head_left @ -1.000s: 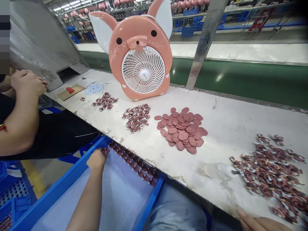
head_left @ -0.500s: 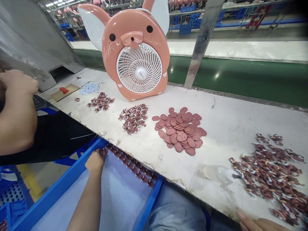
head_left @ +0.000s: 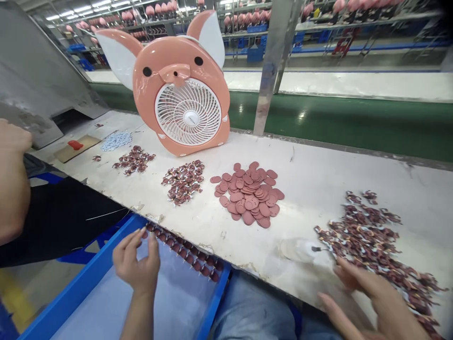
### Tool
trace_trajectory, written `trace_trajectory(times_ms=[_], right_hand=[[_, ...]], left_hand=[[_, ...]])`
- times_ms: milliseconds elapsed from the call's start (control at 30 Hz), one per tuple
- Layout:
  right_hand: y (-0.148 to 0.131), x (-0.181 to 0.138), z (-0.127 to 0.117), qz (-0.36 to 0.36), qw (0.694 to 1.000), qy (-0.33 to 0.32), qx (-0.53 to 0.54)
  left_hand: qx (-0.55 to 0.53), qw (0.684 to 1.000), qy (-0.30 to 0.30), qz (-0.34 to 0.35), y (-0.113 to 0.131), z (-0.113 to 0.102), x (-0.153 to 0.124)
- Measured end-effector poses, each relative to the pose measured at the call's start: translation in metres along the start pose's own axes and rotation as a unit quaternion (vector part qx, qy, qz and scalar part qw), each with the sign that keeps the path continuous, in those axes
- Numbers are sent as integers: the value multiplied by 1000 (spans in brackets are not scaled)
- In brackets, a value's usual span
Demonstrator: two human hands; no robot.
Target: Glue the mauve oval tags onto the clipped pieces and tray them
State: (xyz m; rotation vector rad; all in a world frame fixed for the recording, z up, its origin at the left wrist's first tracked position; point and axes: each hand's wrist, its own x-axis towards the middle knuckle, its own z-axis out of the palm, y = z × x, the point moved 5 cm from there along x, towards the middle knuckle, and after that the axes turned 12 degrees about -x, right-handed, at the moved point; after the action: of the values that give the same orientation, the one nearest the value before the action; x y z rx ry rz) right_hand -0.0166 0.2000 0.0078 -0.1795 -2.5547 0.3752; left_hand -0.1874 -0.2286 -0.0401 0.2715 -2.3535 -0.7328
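Note:
My left hand (head_left: 138, 259) is over the blue tray (head_left: 78, 288), its fingers apart and nothing seen in them. Just beside it, rows of small reddish-brown round pieces (head_left: 187, 255) line the tray's far edge on a pale sheet. At the lower right, my right hand (head_left: 371, 293) hovers above the table with thumb and fingers spread. A translucent bottle with a dark tip (head_left: 297, 249) lies on its side close to those fingertips. Partly behind the right hand spreads a heap of small brown-and-white pieces (head_left: 371, 236).
Flat reddish ovals (head_left: 247, 196) are piled mid-table. Smaller heaps of brown pieces (head_left: 184, 182) and light-blue bits (head_left: 116, 140) sit further left. A pink pig-shaped fan (head_left: 182, 94) stands behind them. Another person's arm (head_left: 14, 184) is at the left. A metal post (head_left: 265, 89) rises behind.
My left hand has come away from the end of the rows and its fingers have opened. The right hand has moved further into view, towards the bottle. The camera view has shifted.

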Motion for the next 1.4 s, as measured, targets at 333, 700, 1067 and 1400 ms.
trace_trajectory(times_ms=[333,700,1067,1400], right_hand=[[-43,47,35,51,986,-110,112],[-13,1,-8,149,937,-69,310],[-10,3,-30,203,760,-265,558],[7,-20,-39,236,749,-253,565]], left_hand=[[-91,918,-276,271,202,40,-16],[-209,901,-325,200,226,11,-58],[-457,547,-692,-117,285,-4,-173],[-509,199,-722,-424,267,9,-246]])
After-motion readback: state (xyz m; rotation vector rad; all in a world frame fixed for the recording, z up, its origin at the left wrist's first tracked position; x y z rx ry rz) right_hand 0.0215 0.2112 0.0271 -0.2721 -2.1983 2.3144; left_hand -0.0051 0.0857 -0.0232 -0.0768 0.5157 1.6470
